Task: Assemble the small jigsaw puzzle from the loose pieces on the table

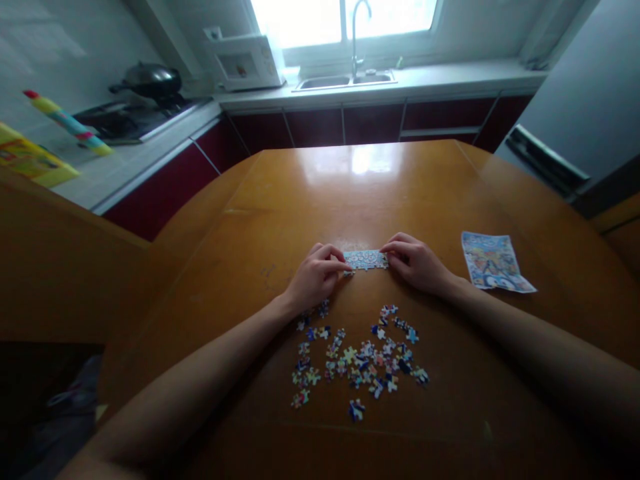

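A strip of joined jigsaw puzzle pieces (366, 259), pale blue and white, lies flat on the wooden table between my two hands. At its left end, my left hand (316, 272) is closed, thumb and fingers gripping the edge. A small puzzle piece (349, 273) shows just under these fingertips. My right hand (413, 261) has its fingers bent and closed on the strip's right end. Nearer to me lies a scattered heap of loose puzzle pieces (367, 360) in mixed colours, a few of them partly hidden by my left wrist.
A creased picture sheet (493, 260) lies right of my right hand. The brown table (320, 193) has a glossy top. Beyond it are a sink (325, 82), a white microwave (245, 63), and a stove with a dark pan (153, 80). A fridge (575, 100) stands at the right.
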The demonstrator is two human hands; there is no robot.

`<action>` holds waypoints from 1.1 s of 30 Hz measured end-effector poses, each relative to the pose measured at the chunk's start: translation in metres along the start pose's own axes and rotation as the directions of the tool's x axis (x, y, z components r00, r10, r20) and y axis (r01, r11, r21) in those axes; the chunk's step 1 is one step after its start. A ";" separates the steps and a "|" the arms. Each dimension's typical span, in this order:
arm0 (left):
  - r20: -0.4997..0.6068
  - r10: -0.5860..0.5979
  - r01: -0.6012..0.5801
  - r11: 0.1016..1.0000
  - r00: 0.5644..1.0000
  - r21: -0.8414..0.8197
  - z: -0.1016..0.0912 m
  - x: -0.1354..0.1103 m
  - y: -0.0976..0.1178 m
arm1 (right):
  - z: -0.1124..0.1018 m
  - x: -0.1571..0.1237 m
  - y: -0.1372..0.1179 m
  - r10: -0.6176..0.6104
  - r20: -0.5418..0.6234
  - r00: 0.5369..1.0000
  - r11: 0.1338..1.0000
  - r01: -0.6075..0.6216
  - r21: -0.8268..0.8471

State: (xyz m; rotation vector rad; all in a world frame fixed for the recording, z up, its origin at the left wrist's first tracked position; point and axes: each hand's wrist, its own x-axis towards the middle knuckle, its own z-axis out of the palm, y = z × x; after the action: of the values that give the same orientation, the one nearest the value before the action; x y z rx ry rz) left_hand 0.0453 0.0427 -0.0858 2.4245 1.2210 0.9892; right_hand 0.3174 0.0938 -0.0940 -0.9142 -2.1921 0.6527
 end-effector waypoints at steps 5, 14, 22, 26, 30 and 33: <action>-0.003 -0.033 0.033 0.999 0.999 0.018 0.001 0.000 0.000 | 0.000 0.000 0.001 0.000 -0.010 1.000 1.000 0.000 0.012; -0.007 -0.036 0.036 0.999 0.999 0.021 0.002 0.000 -0.002 | 0.001 0.001 0.004 0.018 -0.040 0.999 0.999 -0.016 0.037; -0.021 -0.114 0.115 0.993 0.993 0.013 0.003 0.002 -0.003 | -0.005 0.005 0.012 0.142 -0.160 0.977 0.984 -0.121 0.132; -0.027 -0.148 0.149 0.988 0.989 0.032 0.004 0.002 -0.005 | -0.009 0.005 0.013 0.231 -0.202 0.952 0.961 -0.191 0.199; -0.026 -0.155 0.156 0.985 0.988 0.068 0.005 0.002 -0.006 | -0.010 0.004 0.011 0.283 -0.222 0.933 0.941 -0.226 0.250; -0.015 -0.170 0.171 0.981 0.985 0.092 0.005 0.003 -0.005 | -0.011 0.004 0.012 0.322 -0.224 0.920 0.916 -0.243 0.318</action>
State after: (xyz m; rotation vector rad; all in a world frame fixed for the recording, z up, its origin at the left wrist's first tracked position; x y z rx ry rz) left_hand 0.0470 0.0482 -0.0905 2.3374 1.4802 0.9108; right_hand 0.3283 0.1067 -0.0926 -1.1071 -1.6825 0.8968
